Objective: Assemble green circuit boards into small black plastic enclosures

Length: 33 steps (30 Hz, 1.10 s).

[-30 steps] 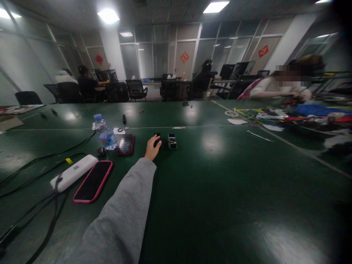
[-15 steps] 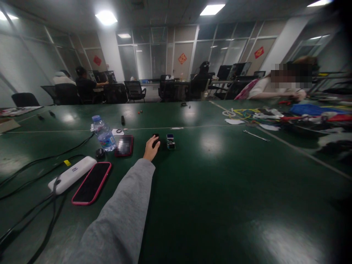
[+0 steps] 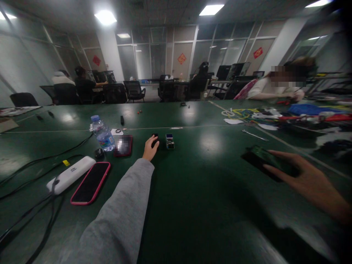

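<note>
My left hand [image 3: 150, 147] reaches out over the green table with its fingers curled around a small black object [image 3: 155, 135], mostly hidden by the hand. Just right of it lies a small device [image 3: 169, 141] with a dark screen and a pale frame. My right hand [image 3: 305, 176], blurred by motion, grips a flat dark rectangular thing [image 3: 261, 157] with a greenish sheen between thumb and fingers, above the table. Its exact kind is unclear.
On the left are a water bottle [image 3: 102, 134], a red-edged device [image 3: 123, 146], a pink-cased phone [image 3: 90, 183], a white power bank [image 3: 72, 174] and black cables. A wrench [image 3: 255, 135] and a heap of cables [image 3: 255, 113] lie to the right, near a seated person.
My right hand has come into view from the right, holding the flat dark thing. My left hand stays around the small black object.
</note>
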Tool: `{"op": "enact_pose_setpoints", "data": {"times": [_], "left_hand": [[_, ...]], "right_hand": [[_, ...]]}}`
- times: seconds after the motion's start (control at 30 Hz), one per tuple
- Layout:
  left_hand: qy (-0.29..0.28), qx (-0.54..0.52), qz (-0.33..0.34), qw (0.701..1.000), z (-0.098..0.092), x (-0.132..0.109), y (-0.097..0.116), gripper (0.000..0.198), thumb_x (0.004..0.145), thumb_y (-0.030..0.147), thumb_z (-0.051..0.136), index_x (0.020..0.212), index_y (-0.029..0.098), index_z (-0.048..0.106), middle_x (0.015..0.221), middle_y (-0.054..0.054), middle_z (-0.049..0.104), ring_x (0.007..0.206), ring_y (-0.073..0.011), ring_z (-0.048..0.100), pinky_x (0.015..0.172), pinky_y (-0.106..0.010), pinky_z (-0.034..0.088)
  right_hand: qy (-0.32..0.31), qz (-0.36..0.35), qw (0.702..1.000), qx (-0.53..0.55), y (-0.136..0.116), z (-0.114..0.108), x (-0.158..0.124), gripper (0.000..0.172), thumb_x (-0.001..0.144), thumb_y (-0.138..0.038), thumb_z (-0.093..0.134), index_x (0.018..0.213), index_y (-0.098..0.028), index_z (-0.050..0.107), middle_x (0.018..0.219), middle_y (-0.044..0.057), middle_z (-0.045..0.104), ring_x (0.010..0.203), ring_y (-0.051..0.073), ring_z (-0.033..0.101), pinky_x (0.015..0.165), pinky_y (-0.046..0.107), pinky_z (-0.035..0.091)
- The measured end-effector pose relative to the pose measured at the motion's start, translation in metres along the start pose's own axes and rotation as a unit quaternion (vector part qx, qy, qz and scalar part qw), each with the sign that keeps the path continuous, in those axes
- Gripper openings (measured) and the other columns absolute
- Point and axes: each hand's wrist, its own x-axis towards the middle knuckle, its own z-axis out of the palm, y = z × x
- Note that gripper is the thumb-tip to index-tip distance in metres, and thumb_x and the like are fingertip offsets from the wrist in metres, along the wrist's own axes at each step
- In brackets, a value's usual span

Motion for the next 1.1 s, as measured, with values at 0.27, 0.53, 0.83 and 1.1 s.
{"op": "enact_pose_setpoints", "data": {"times": [0.27,0.53,0.83,1.1], "left_hand": [[0.0,0.001,-0.003,1.0,0.001,0.001,-0.004,0.036,0.087,0.036,0.052,0.121,0.025,0.058,0.141,-0.005,0.046,0.134,-0.0226,0.036,0.112,-0.047,0.027],[0.009,-0.002,0.01,1.0,0.002,0.001,-0.002,0.034,0.087,0.035,0.053,0.119,0.025,0.059,0.14,-0.005,0.048,0.133,-0.0215,0.037,0.113,-0.044,0.025],[0.008,0.001,0.008,1.0,0.001,0.001,0.0,0.034,0.088,0.035,0.051,0.12,0.025,0.059,0.14,-0.004,0.047,0.132,-0.0216,0.038,0.113,-0.045,0.026],[0.017,-0.007,0.021,1.0,0.003,0.003,-0.003,0.033,0.087,0.034,0.053,0.117,0.023,0.06,0.137,-0.006,0.05,0.13,-0.0206,0.041,0.112,-0.043,0.027]], "right_hand": [[-0.297,-0.139,0.916,0.23,-0.145,0.127,-0.008,0.045,0.086,-0.039,0.061,0.127,-0.03,0.047,0.123,0.005,0.054,0.109,0.022,0.055,0.093,0.041,0.049],[-0.383,-0.186,0.863,0.272,-0.172,0.161,-0.021,0.052,0.084,-0.035,0.065,0.131,-0.028,0.045,0.128,0.005,0.05,0.117,0.021,0.049,0.103,0.041,0.041],[-0.18,-0.174,0.951,0.183,-0.147,0.208,0.041,0.04,0.093,-0.04,0.047,0.131,-0.028,0.047,0.129,0.008,0.044,0.124,0.026,0.039,0.105,0.049,0.034],[-0.155,-0.194,0.964,0.098,-0.13,0.281,0.053,0.047,0.084,-0.043,0.062,0.128,-0.029,0.051,0.127,0.01,0.036,0.113,0.026,0.046,0.098,0.047,0.042]]}}
